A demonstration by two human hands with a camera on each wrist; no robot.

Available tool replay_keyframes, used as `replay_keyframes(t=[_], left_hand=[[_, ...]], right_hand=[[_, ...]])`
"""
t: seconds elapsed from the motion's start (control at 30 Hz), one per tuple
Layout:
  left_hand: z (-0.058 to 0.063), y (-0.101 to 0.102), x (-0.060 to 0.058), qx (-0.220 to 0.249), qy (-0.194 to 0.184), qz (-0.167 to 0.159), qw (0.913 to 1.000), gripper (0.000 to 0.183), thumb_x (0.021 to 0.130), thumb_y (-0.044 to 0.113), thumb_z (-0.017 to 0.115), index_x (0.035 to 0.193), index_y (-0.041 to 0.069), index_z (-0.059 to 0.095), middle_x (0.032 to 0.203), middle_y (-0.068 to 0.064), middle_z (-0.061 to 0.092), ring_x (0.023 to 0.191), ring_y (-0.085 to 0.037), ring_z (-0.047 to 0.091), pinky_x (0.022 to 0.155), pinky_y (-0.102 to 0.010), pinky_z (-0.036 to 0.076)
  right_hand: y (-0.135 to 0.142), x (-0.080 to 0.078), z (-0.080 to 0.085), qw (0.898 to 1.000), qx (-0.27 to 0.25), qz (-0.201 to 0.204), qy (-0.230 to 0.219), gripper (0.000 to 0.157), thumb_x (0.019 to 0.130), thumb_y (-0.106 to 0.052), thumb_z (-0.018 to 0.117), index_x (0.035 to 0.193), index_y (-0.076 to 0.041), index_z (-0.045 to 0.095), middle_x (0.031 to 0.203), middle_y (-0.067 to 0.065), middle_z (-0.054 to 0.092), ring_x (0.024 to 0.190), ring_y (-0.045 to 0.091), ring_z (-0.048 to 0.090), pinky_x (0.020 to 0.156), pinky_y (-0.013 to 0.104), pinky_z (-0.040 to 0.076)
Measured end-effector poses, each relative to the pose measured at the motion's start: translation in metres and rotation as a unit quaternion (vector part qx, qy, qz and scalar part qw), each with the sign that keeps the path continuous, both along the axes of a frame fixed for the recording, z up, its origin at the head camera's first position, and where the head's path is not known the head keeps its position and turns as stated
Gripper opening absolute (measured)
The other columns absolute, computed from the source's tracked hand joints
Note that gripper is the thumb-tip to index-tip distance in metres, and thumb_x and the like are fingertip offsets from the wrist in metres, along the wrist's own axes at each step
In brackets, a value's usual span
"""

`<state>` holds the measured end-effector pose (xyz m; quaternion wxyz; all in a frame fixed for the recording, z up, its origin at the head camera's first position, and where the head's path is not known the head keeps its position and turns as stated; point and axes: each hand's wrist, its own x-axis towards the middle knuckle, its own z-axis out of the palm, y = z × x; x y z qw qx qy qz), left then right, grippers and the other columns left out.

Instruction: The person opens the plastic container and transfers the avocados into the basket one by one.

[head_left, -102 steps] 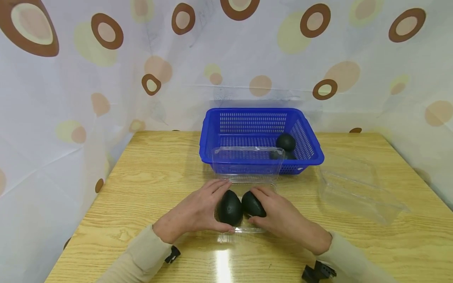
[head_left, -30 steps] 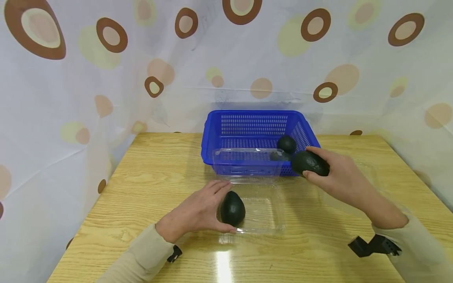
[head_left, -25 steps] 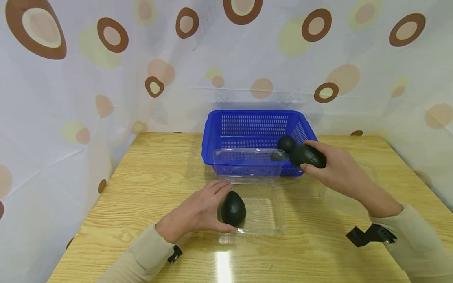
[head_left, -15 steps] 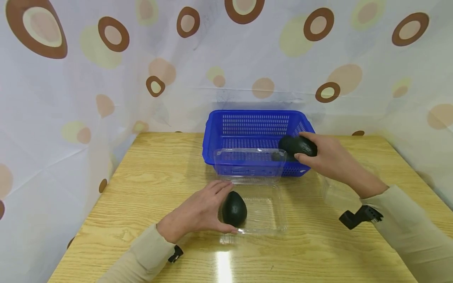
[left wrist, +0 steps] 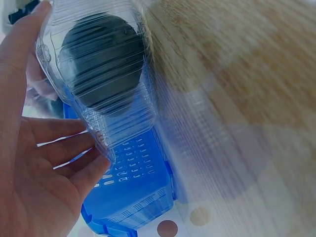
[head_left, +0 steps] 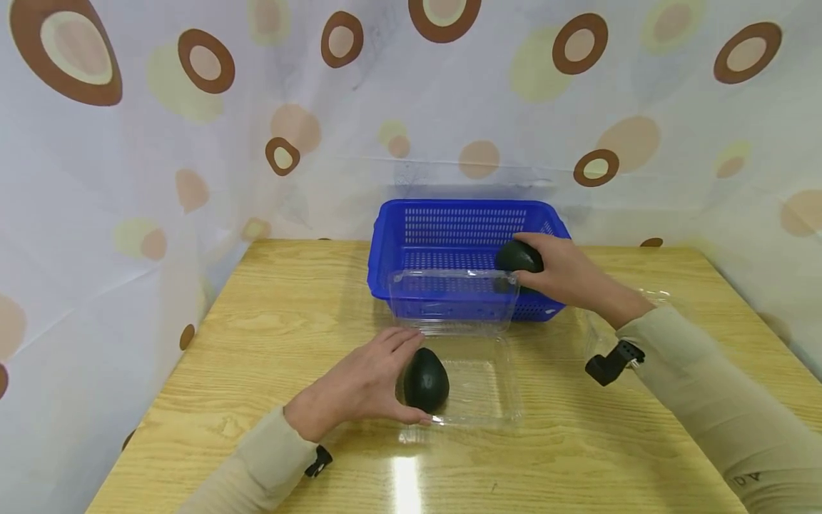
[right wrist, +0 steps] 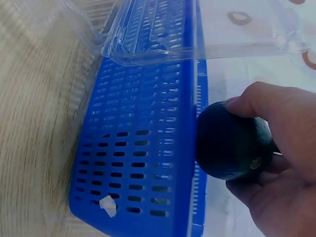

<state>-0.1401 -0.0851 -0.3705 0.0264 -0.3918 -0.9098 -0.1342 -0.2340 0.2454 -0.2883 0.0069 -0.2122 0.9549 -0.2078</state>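
Observation:
My left hand [head_left: 362,382] holds the left end of an open clear plastic clamshell container [head_left: 478,385], thumb at the front edge and fingers at the back. One dark green avocado [head_left: 427,380] lies in its left part; the left wrist view shows that avocado [left wrist: 103,61] through the ribbed plastic wall. My right hand [head_left: 568,271] grips another dark avocado [right wrist: 234,143] at the right end of the blue basket [head_left: 379,250], just above its rim in the right wrist view. Another dark shape low in the basket is mostly hidden behind the raised lid and my hand.
The container's raised clear lid [head_left: 452,307] leans up in front of the basket. Another clear container [head_left: 597,332] sits on the right of the wooden table [head_left: 276,293], partly covered by my right arm. A patterned curtain [head_left: 359,185] hangs behind.
My right hand has lifted an avocado out of the clear container and carried it back to the basket, moving left over its right end lately. My left hand has stayed in place.

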Motion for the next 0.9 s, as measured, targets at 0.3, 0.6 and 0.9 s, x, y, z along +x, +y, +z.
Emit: replay_keyframes(t=[0.3, 0.6, 0.9], left_hand=[[-0.002, -0.002, 0.001, 0.007, 0.002, -0.003, 1.0000, 0.114, 0.069, 0.075, 0.073, 0.148, 0.000, 0.041, 0.151, -0.015, 0.046, 0.141, -0.026, 0.041, 0.115, -0.037, 0.042], [-0.002, -0.002, 0.001, 0.011, 0.006, -0.005, 0.9999, 0.113, 0.069, 0.075, 0.072, 0.148, 0.000, 0.042, 0.151, -0.014, 0.046, 0.141, -0.026, 0.042, 0.115, -0.037, 0.043], [-0.001, -0.001, 0.000, 0.005, 0.003, -0.001, 1.0000, 0.114, 0.069, 0.076, 0.072, 0.149, 0.001, 0.041, 0.152, -0.013, 0.045, 0.141, -0.026, 0.041, 0.116, -0.037, 0.041]], right_hand=[[-0.020, -0.017, -0.010, 0.999, -0.008, 0.014, -0.028, 0.063, 0.097, -0.016, 0.062, 0.151, 0.001, 0.034, 0.146, 0.026, 0.046, 0.122, 0.041, 0.055, 0.094, 0.055, 0.052], [-0.035, -0.030, -0.023, 0.998, -0.033, 0.034, -0.037, 0.061, 0.096, -0.020, 0.064, 0.148, -0.001, 0.039, 0.141, 0.023, 0.051, 0.120, 0.038, 0.055, 0.098, 0.056, 0.050], [-0.044, -0.036, -0.033, 0.996, -0.051, 0.049, -0.055, 0.056, 0.094, -0.023, 0.065, 0.145, -0.008, 0.047, 0.142, 0.018, 0.053, 0.123, 0.036, 0.053, 0.102, 0.057, 0.048]])
